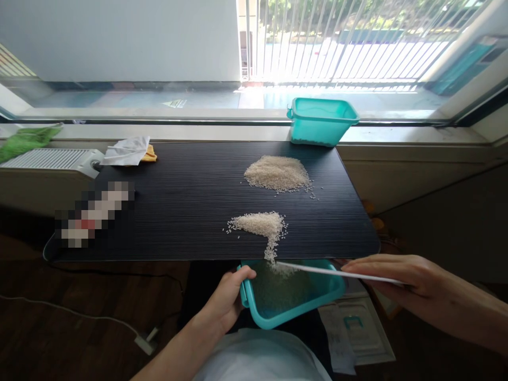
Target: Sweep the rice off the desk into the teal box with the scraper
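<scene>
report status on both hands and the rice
Left hand gripping teal container at table edge. Right hand holding thin white tool. Smaller rice pile trailing off edge, grains in container. Larger rice pile farther back.

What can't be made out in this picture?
All in the head view:
Item at the table's left end: pixelated.
Left hand: most fingers hidden behind the held teal bin.
Thin white sheet: gripped end covered by the right hand.
Far teal bin: inner floor hidden by its front.
Right forearm: cut off by the right edge.

Dk woodgrain tbl (190, 196) holds lg rice heap (277, 173) at back, sm rice pile (260, 224) nr front. White cloth (127, 151) back L, blurred item (97, 214) L.
</scene>
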Action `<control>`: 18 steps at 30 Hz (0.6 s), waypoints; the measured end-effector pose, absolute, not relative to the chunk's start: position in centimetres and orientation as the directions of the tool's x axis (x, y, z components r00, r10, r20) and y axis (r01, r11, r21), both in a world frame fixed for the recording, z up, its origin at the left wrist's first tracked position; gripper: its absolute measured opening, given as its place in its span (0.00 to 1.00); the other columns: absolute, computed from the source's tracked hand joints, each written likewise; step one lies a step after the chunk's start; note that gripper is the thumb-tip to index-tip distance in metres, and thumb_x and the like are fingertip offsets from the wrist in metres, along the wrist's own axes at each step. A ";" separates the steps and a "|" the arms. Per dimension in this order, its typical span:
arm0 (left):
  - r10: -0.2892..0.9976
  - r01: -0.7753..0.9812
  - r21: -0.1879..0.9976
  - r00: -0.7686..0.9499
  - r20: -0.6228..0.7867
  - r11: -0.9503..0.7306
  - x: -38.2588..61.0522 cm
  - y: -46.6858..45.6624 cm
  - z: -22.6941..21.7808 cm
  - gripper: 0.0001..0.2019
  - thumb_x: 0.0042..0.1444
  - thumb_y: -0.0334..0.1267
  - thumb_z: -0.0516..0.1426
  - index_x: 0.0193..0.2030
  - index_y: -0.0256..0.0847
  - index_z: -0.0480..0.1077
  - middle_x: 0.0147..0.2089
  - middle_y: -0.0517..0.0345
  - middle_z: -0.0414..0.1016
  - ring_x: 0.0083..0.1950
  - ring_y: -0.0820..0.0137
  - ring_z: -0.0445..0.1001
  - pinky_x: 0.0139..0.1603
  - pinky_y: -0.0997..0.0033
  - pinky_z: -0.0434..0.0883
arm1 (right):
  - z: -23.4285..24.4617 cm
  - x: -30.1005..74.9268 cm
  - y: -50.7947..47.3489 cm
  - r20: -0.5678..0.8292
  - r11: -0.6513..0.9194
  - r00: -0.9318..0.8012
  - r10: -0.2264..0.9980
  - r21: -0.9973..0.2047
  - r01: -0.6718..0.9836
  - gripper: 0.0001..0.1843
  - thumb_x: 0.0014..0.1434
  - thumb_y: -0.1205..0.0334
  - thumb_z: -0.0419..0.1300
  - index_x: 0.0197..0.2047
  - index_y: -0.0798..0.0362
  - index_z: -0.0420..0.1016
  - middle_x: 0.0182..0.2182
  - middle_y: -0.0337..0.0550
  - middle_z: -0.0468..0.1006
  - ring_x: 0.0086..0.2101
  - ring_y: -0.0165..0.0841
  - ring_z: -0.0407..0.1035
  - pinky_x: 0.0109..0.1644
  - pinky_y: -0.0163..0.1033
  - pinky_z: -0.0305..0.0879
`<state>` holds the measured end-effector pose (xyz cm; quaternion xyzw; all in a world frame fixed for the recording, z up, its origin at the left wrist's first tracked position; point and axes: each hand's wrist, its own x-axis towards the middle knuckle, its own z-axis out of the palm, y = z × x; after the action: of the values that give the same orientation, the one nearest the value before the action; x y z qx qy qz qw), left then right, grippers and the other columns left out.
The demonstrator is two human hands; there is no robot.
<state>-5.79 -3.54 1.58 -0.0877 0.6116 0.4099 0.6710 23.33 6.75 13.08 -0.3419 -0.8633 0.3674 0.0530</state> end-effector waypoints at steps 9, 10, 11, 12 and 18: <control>0.428 -0.632 0.394 -0.108 -0.897 0.667 -6.0 -3.4 2.5 0.06 0.45 0.28 0.61 0.23 0.36 0.67 0.20 0.61 0.68 0.20 0.75 0.65 0.23 0.75 0.66 | 12.4 22.5 10.5 0.057 0.572 -0.664 0.745 -0.567 0.593 0.20 0.64 0.48 0.56 0.49 0.47 0.83 0.42 0.44 0.86 0.38 0.43 0.80 0.43 0.40 0.77; 0.426 -0.635 0.394 -0.112 -0.898 0.664 -6.0 -3.4 2.6 0.06 0.46 0.28 0.61 0.23 0.36 0.67 0.20 0.61 0.68 0.20 0.75 0.65 0.23 0.75 0.66 | 12.2 22.2 11.2 0.063 0.584 -0.664 0.745 -0.543 0.603 0.21 0.65 0.48 0.54 0.49 0.49 0.83 0.42 0.44 0.86 0.38 0.42 0.80 0.43 0.40 0.76; 0.423 -0.639 0.393 -0.115 -0.899 0.662 -6.0 -3.4 2.7 0.06 0.46 0.28 0.60 0.23 0.36 0.67 0.20 0.61 0.67 0.20 0.75 0.65 0.23 0.75 0.65 | 12.0 21.9 11.7 0.060 0.593 -0.668 0.742 -0.524 0.611 0.22 0.66 0.48 0.53 0.49 0.50 0.83 0.42 0.44 0.86 0.38 0.42 0.80 0.43 0.40 0.76; 0.420 -0.642 0.393 -0.119 -0.899 0.658 -5.9 -3.4 2.8 0.06 0.46 0.28 0.60 0.23 0.36 0.67 0.20 0.61 0.67 0.20 0.75 0.65 0.23 0.75 0.65 | 11.8 21.6 12.1 0.050 0.599 -0.674 0.737 -0.510 0.617 0.22 0.66 0.49 0.52 0.49 0.51 0.83 0.42 0.45 0.86 0.39 0.42 0.80 0.43 0.40 0.76; 0.423 -0.658 0.377 -0.097 -0.901 0.652 -6.0 -3.6 2.5 0.08 0.45 0.28 0.62 0.23 0.38 0.66 0.20 0.61 0.68 0.21 0.74 0.66 0.24 0.75 0.67 | 11.5 22.1 11.1 -0.020 0.558 -0.678 0.735 -0.551 0.621 0.22 0.65 0.47 0.54 0.49 0.50 0.83 0.44 0.46 0.85 0.41 0.44 0.80 0.44 0.43 0.77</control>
<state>-6.00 -3.61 2.49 -0.0948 0.6193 0.4061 0.6653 22.12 11.13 11.46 -0.3868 -0.8762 0.2673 0.1065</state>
